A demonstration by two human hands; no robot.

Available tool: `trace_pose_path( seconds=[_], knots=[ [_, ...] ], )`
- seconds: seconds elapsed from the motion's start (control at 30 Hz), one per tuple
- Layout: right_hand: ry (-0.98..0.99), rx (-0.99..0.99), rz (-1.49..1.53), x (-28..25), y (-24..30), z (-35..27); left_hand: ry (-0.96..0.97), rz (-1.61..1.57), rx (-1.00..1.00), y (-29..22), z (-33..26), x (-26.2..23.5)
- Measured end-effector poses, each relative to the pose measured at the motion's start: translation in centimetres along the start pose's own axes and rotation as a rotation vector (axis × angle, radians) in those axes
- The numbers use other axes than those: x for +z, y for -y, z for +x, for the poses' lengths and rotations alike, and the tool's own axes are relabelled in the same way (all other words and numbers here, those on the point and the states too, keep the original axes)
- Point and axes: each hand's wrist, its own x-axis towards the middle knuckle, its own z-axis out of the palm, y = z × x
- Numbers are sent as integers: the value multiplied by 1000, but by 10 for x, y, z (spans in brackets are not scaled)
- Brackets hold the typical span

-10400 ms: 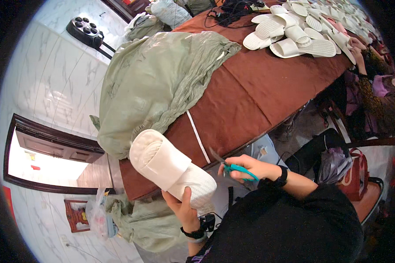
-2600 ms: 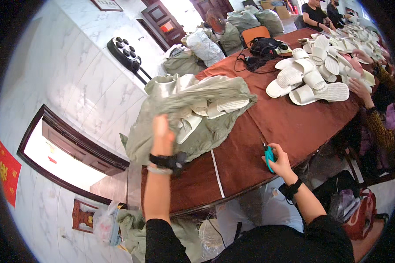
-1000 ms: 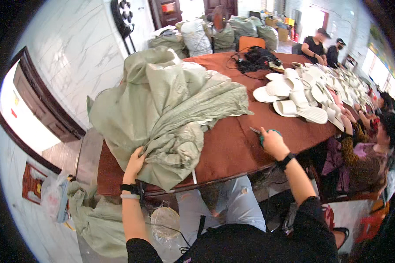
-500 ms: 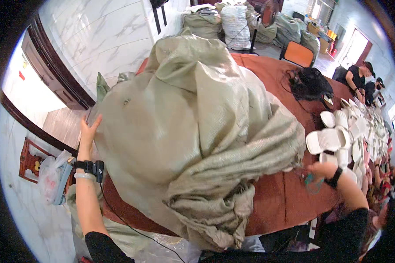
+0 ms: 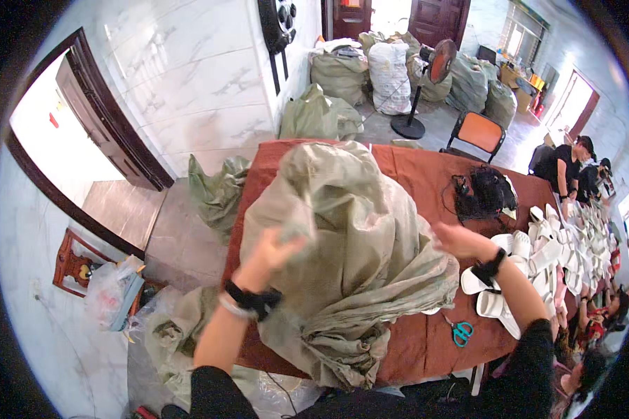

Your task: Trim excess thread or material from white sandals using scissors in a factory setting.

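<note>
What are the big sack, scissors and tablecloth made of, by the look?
Sack: probably woven plastic, faint sheen; stiff, crinkled folds.
Scissors: handles likely plastic, from their solid teal colour; blades presumably metal, too small here to confirm.
Tablecloth: seemingly fabric, fairly dull brown-red surface; fibre can't be told.

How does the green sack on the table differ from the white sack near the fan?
The green sack slumps on the reddish-brown tablecloth; the white sack stands upright on the floor. The green sack has deep folds; the white sack looks filled out. The green sack appears much larger here than the white sack.
</note>
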Motion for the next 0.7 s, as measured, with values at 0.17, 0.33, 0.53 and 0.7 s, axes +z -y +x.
trace_pose_path(
  seconds=[0.17, 0.33, 0.53, 0.7],
  knots=[
    [-528, -182, 144, -1, 38, 150, 549, 33, 48, -26, -106, 69],
    [-317, -231, -137, 36, 76, 217, 691, -310, 14, -85, -172, 55],
    [209, -416, -273, 14, 117, 219, 175, 182, -200, -119, -210, -32],
    [-79, -274, 58, -188, 108, 186, -237, 348, -283, -141, -189, -111]
  ],
)
